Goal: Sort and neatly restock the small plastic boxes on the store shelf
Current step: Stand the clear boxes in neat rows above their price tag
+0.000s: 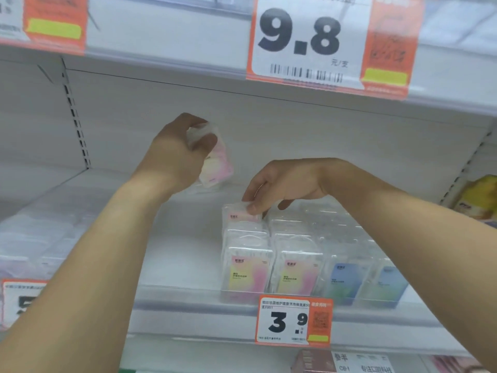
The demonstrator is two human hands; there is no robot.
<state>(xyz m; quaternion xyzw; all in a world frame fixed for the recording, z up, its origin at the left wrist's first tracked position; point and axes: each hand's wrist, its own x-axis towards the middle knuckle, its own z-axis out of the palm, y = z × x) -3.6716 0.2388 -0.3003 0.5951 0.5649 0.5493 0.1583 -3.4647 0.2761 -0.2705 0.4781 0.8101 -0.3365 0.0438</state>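
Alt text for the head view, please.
A left hand holds a pink-labelled box above a white store shelf while the right hand pinches the rear box of a pink row beside blue-labelled boxes.

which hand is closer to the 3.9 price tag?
Right. The right hand pinches the rear pink box in the row directly behind the 3.9 price tag. The left hand holds another pink box higher up and further left.

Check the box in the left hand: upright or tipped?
Tipped. The pink box in the left hand hangs slanted in the air above the shelf, top end in the fingers, lower end swung toward the right.
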